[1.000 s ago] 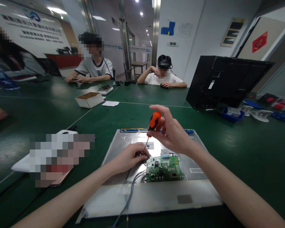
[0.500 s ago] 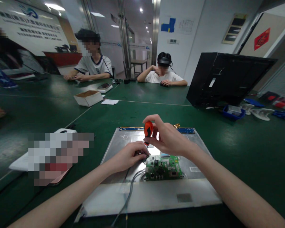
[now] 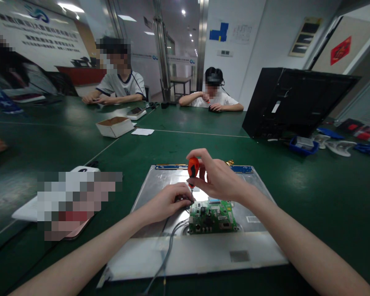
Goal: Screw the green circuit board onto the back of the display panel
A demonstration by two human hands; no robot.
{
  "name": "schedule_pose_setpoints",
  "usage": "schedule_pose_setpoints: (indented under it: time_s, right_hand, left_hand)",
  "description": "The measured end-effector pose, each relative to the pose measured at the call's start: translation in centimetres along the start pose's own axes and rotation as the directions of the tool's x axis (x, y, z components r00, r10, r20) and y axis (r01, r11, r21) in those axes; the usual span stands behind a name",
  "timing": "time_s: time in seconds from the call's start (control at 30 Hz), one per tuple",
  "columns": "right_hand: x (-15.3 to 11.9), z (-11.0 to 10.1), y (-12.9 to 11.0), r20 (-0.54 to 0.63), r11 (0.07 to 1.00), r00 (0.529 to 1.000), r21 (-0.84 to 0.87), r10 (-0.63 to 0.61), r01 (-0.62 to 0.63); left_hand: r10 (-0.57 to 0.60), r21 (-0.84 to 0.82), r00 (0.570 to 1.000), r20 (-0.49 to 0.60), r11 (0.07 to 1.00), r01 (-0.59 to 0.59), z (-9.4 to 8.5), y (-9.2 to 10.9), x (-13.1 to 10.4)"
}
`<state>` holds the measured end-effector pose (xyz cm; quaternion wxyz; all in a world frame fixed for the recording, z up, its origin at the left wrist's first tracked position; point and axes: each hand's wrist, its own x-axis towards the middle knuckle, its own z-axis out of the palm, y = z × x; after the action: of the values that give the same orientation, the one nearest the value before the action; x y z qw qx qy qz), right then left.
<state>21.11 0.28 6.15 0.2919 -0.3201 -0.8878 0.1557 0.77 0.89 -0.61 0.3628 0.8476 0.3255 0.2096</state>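
Note:
An orange and black screwdriver (image 3: 193,167) stands nearly upright in my right hand (image 3: 217,179), its handle between thumb and fingers. Its shaft points down at the upper left corner of a green circuit board (image 3: 212,218). Right at that corner is my left hand (image 3: 174,201), fingers curled and pinched beside the screwdriver tip; what they hold, if anything, is hidden. The board lies on a silver metal display panel (image 3: 160,257), which has a narrow blue board strip (image 3: 242,169) along its far edge. Grey cables (image 3: 169,248) run from the board's left side toward me.
A black monitor housing (image 3: 296,102) stands at the right, with a blue tray (image 3: 302,146) by it. Farther left are a white box (image 3: 114,127) and paper (image 3: 142,132). Phones (image 3: 80,226), partly blurred, lie at my left. Several people sit around the green table (image 3: 311,197).
My hands, the screwdriver and the board stay almost in place. Across the table, a person's raised hand has shifted slightly lower.

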Motion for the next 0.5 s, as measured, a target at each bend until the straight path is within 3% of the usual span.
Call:
schedule_pose_setpoints:
  time_s: [0.4,0.5]
  right_hand:
    - [0.02,0.03,-0.36,-0.038,0.988,0.997,-0.141,0.064,-0.069]
    - [-0.10,-0.13,-0.61,-0.019,0.982,0.999,-0.187,0.028,-0.031]
  left_hand:
    - [-0.020,-0.021,1.000,0.017,1.000,0.020,0.09,0.08,0.00]
    - [-0.016,-0.023,1.000,0.019,1.000,0.017,0.07,0.16,-0.02]
